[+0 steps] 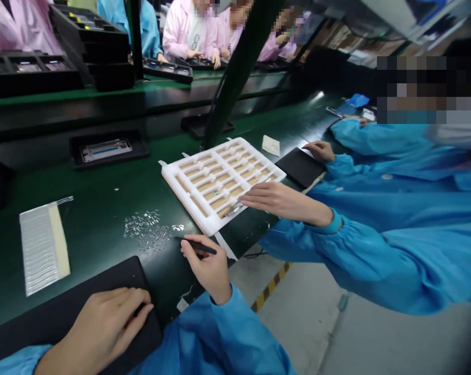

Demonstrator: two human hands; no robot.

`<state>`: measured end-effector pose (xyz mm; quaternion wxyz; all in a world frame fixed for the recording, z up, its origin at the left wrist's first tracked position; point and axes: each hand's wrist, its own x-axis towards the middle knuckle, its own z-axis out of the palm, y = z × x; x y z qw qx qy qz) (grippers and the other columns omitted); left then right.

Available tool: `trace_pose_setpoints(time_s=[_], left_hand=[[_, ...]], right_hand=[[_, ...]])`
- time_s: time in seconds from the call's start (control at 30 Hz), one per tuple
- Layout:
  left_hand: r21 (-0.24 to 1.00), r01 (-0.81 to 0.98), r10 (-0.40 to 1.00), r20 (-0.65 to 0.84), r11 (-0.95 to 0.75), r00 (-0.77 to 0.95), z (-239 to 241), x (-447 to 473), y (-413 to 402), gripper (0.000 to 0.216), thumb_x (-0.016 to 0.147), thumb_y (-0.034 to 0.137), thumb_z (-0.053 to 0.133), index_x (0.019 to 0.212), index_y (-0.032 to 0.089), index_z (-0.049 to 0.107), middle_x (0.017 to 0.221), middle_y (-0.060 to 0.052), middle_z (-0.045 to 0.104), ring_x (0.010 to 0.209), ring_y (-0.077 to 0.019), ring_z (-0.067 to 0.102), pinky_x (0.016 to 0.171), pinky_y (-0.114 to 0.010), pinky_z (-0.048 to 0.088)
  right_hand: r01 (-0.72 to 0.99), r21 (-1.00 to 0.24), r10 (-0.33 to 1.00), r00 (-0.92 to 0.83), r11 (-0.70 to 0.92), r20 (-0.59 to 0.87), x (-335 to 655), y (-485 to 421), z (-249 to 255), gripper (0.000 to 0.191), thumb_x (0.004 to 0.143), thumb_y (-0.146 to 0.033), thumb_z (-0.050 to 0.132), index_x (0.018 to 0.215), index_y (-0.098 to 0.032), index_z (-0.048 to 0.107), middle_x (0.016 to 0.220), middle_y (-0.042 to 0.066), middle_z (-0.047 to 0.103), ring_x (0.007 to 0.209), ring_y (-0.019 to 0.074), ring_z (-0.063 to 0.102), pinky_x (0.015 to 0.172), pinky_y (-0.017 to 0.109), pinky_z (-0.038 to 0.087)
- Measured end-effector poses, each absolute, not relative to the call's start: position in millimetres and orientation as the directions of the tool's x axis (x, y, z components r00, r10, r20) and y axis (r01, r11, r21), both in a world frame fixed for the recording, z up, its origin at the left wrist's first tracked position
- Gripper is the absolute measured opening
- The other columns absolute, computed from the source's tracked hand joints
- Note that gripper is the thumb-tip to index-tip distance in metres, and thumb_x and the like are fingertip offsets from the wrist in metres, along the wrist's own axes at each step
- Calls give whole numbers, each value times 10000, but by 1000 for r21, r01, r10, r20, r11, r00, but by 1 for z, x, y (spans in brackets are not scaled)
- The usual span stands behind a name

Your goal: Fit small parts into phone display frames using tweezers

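Observation:
My left hand rests on a black board or tray at the lower left, its fingers curled together and the thumb close to the index finger. Whether anything is inside those fingers is hidden. Held like a pen in my right hand is a pair of black tweezers, pointing left. The tips are close to a scatter of tiny shiny metal pieces on the green table. Left of these lies a pale card with rows of thin silvery strips.
A white slotted tray lies ahead of my right hand. A co-worker's hand reaches onto it from the right; the other touches a black tray. A black tray with a phone frame sits farther back. A slanted green post rises behind.

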<state>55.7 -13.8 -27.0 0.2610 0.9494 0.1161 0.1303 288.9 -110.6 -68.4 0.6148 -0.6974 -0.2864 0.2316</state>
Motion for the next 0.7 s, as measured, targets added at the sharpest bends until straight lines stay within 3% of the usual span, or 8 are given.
trace_pose_setpoints(time_s=[0.17, 0.43, 0.7], left_hand=[[507, 165, 292, 181, -846, 939, -29, 55, -19, 219, 1117, 282, 442, 1050, 254, 649, 848, 25, 748, 705, -135, 735, 651, -237, 554], [502, 162, 284, 176, -850, 942, -29, 54, -20, 177, 1107, 252, 452, 1053, 251, 620, 860, 33, 739, 703, -143, 733, 644, -259, 555], [525, 181, 304, 159, -832, 939, -31, 53, -17, 138, 1105, 283, 493, 1090, 287, 630, 903, 58, 762, 748, -132, 749, 688, -241, 544]], right_hand=[[211, -974, 683, 724, -87, 96, 291, -113, -74, 232, 939, -398, 780, 1012, -183, 826, 960, 99, 796, 852, 234, 797, 750, 341, 692], [227, -970, 695, 712, -88, 104, 293, -110, -71, 218, 922, -389, 794, 981, -183, 836, 915, 93, 799, 803, 225, 786, 717, 333, 676], [134, -990, 692, 718, -36, 72, 294, -105, -66, 180, 896, -342, 800, 941, -175, 846, 901, 91, 788, 736, 195, 771, 673, 292, 661]])
